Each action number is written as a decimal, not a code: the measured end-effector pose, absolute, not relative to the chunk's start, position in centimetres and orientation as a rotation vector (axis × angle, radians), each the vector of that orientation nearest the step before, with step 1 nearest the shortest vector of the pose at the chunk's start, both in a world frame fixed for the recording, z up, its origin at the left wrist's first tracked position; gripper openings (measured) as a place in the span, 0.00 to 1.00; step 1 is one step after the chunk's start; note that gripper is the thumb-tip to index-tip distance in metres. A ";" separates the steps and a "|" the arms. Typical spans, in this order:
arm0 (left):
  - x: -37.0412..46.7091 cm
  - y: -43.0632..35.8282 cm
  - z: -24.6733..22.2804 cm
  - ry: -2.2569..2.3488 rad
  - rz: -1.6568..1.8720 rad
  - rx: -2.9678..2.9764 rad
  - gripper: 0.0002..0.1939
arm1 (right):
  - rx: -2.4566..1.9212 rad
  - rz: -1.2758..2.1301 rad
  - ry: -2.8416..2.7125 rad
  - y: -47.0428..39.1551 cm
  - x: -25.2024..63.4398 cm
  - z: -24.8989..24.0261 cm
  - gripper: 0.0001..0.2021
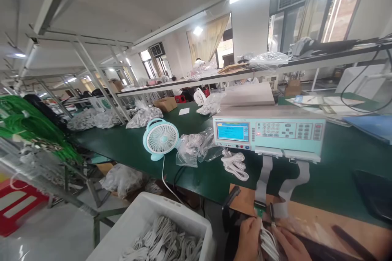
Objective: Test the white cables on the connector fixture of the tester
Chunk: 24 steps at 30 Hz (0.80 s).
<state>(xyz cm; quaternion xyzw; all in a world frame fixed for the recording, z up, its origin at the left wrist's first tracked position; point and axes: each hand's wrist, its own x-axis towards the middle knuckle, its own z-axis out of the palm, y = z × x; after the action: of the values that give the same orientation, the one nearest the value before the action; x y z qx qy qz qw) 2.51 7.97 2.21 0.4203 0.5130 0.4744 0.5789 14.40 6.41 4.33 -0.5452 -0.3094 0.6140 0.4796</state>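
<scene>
The person's two bare hands work close together, one on each side of the white cable bundle (268, 244). The left hand (248, 237) is on the bundle's left, back of the hand partly turned up, fingers bent and drawn in, their tips pressed against the bundle near its upper end; this hand grips it. The right hand (289, 244) comes in from the bundle's right, longer and flatter in outline, its fingers reaching slantwise toward the bundle's upper end. How tightly those fingers are closed is hard to make out. Both hands slope inward toward the bundle, fingertips near each other across it, and both run down out of view beside it.
</scene>
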 end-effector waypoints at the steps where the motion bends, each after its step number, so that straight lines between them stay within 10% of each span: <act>1: 2.6 8.0 2.2 1.199 1.109 0.991 0.28 | -1.337 1.487 -0.762 6.4 14.4 4.4 0.20; 24: 3.8 3.6 3.5 1.158 0.898 0.736 0.21 | -1.585 1.201 -1.219 0.4 19.6 2.9 0.20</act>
<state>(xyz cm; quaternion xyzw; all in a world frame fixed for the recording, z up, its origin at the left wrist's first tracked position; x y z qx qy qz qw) 3.84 3.58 3.45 0.3281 0.5164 0.4005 0.6821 19.55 0.37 2.92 -0.6246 -0.4805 0.4732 0.3938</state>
